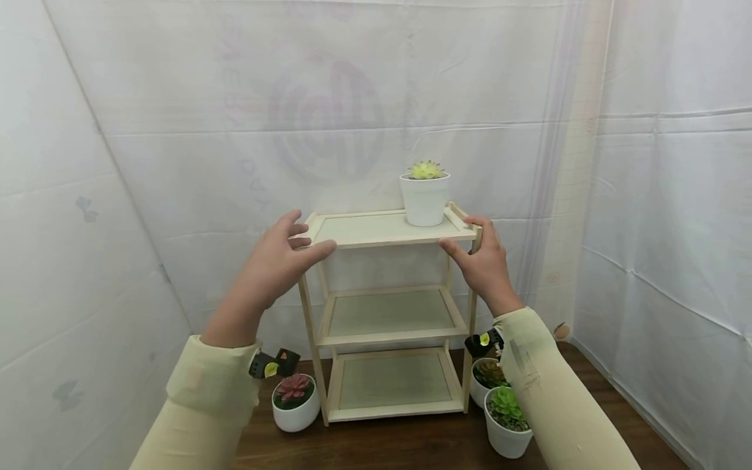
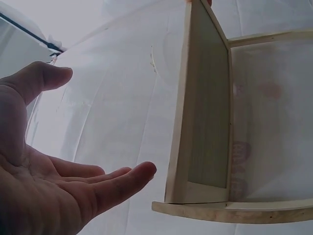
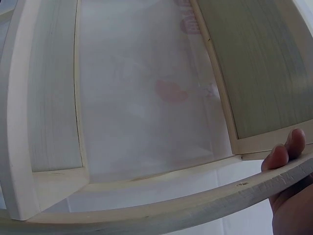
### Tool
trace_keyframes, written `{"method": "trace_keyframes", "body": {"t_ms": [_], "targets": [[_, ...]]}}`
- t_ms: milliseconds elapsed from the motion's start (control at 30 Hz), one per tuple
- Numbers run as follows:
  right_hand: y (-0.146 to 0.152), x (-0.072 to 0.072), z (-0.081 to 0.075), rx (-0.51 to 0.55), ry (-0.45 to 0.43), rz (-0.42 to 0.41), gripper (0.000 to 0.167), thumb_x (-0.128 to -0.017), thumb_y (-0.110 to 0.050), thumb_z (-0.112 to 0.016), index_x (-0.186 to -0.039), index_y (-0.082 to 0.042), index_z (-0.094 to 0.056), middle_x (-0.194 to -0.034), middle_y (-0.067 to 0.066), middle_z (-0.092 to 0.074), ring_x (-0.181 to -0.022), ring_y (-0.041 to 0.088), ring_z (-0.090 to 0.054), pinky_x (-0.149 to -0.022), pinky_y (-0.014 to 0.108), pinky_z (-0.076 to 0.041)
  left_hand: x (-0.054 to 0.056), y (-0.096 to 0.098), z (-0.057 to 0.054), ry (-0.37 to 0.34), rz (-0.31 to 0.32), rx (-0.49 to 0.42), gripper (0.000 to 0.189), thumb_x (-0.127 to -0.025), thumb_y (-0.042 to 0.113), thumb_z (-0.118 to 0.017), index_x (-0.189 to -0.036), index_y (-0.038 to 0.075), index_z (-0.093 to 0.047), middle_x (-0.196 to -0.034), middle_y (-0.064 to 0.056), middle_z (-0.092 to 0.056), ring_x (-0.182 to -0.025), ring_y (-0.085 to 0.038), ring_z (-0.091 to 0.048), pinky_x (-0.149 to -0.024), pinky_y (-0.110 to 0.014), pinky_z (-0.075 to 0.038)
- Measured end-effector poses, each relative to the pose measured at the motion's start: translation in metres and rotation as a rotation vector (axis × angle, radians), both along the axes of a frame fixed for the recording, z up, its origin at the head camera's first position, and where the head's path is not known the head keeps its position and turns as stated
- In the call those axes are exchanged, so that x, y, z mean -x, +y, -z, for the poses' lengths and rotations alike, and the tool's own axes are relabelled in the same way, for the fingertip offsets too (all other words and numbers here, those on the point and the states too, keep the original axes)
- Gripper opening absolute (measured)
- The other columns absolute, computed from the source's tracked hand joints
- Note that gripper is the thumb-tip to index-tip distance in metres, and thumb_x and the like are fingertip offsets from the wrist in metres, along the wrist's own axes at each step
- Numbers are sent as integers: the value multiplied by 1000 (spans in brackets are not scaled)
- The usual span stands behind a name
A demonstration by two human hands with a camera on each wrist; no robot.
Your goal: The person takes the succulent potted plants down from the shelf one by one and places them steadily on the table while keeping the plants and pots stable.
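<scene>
Hands flank the top tier of a three-tier wooden shelf standing on the dark tabletop: the left hand is open with fingers spread just beside the top left corner, apart from it in the left wrist view; the right hand grips the top right corner. Potted succulents stand beside the base: pink one left, green ones right. A yellow-green succulent pot sits on the top tier, back right
</scene>
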State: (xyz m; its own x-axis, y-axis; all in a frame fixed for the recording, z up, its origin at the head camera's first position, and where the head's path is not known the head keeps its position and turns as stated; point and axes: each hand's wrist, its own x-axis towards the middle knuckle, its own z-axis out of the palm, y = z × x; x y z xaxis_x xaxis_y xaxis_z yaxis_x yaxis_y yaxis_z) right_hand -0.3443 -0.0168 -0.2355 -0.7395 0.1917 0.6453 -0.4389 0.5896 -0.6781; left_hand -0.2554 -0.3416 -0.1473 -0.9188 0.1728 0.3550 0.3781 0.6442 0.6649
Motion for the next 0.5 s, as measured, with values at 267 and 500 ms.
{"method": "trace_keyframes", "body": {"t_ms": [267, 500], "targets": [[1, 0, 1, -5, -3, 1, 77, -81, -65, -64, -141, -25, -37, -106, 13, -46, -66, 25, -46, -57, 34, -42, 1, 2, -10, -13, -7, 24, 98, -89, 57, -60, -157, 16, -4, -158, -11, -29, -143, -31, -34, -109, -56, -36], [1, -1, 1, 0, 0, -2, 77, -81, -65, -64, -141, -25, -37, -108, 16, -46, -66, 24, -47, -57, 34, -42, 2, 4, -16, -27, -1, 17, 98, -88, 57, -60, -157, 17, -2, -159, -11, -27, -144, -30, -32, -110, -56, -35]]}}
